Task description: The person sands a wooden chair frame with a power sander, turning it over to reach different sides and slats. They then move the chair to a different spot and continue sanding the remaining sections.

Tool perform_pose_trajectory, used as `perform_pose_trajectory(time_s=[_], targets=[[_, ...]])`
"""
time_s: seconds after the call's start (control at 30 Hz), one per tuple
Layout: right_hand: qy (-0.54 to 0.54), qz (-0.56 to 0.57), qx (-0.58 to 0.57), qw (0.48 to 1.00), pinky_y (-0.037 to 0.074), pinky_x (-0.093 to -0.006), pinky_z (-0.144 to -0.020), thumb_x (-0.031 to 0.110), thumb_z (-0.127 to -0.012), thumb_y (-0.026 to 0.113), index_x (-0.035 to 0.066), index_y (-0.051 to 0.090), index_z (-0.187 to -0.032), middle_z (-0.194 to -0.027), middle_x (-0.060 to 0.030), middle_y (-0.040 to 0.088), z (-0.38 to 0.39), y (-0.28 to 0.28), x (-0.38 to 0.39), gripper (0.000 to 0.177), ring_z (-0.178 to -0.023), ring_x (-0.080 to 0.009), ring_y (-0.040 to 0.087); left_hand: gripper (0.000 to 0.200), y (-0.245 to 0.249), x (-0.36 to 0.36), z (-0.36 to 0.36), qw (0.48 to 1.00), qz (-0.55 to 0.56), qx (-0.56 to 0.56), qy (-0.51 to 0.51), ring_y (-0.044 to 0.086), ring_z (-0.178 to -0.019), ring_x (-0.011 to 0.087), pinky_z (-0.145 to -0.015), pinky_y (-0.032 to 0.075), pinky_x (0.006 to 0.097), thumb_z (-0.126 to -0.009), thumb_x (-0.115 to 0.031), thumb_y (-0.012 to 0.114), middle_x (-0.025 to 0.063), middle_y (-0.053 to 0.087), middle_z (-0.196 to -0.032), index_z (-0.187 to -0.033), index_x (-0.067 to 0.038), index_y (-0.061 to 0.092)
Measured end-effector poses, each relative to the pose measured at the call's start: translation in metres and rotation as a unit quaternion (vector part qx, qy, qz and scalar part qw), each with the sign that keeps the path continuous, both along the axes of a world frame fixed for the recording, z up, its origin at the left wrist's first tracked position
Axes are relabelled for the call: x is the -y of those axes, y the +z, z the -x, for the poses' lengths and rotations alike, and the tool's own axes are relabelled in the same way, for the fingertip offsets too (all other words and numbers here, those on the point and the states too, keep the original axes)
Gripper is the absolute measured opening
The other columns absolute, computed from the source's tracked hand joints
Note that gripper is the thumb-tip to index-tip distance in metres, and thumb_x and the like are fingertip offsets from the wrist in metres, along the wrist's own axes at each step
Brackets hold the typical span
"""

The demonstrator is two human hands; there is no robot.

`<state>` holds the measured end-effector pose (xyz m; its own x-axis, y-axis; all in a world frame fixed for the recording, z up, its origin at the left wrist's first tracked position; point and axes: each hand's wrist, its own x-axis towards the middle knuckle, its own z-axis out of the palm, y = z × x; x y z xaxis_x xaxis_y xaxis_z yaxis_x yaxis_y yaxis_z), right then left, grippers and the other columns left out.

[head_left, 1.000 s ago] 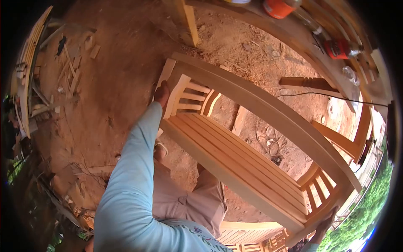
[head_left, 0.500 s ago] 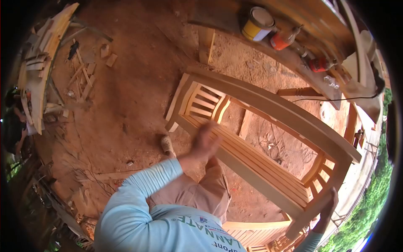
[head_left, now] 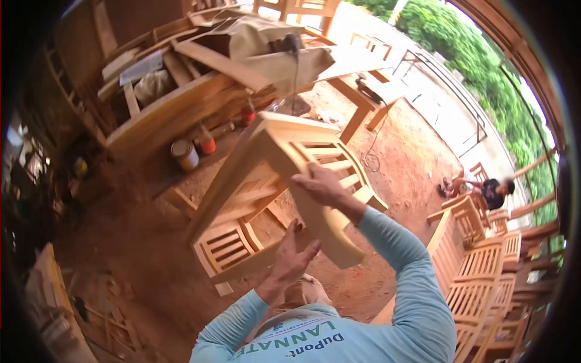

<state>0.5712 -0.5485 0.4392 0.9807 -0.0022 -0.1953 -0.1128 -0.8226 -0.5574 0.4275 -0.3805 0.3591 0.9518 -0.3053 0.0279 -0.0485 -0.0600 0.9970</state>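
Observation:
A pale wooden slatted bench (head_left: 248, 263) stands right in front of me, looking tilted in this view. My right hand (head_left: 327, 186) is closed over one of its broad armrests (head_left: 330, 236). Beside the front rail and below that armrest is my left hand (head_left: 289, 261), its thumb and fingers apart and holding nothing. The far end of the bench shows upright slats (head_left: 227, 247); part of the seat is hidden behind the armrest.
Past the bench, a workbench piled with boards (head_left: 175, 103) has a paint can (head_left: 184, 154) and a red bottle (head_left: 206, 140) along its edge. More slatted benches (head_left: 472, 275) line the right side. A person (head_left: 493, 193) sits farther back. Wood scraps (head_left: 109, 323) lie at lower left.
My view has swung right and up, bringing in the row of benches and the seated person. My left hand, over the seat before, is now by the front rail near the armrest.

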Motion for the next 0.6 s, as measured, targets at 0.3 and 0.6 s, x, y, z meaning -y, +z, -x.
perform_pose_trajectory(time_s=[0.3, 0.6], targets=[[-0.010, 0.098, 0.351, 0.931, 0.057, -0.0545, -0.063, 0.049, -0.091, 0.072, 0.001, 0.026, -0.162, -0.076, -0.0202, 0.072, -0.047, 0.117, 0.032, 0.097, -0.070, -0.0448, 0.071, 0.087, 0.021, -0.027, 0.017, 0.988, 0.072, -0.086, 0.106, 0.062, -0.126, 0.0309, -0.104, 0.053, 0.0400, -0.095, -0.040, 0.078, 0.0271, 0.059, -0.138, -0.153, 0.007, 0.032], [0.105, 0.115, 0.327, 0.932, 0.054, -0.0457, -0.097, 0.048, -0.093, 0.069, 0.008, 0.069, -0.133, -0.126, -0.0242, 0.070, -0.041, 0.069, 0.176, 0.056, -0.113, -0.0379, 0.069, 0.078, 0.000, -0.060, 0.033, 0.975, 0.082, -0.059, 0.195, 0.059, -0.122, 0.0248, -0.107, 0.047, 0.0373, -0.096, -0.030, 0.073, 0.0175, 0.060, -0.131, -0.152, 0.005, 0.032]])
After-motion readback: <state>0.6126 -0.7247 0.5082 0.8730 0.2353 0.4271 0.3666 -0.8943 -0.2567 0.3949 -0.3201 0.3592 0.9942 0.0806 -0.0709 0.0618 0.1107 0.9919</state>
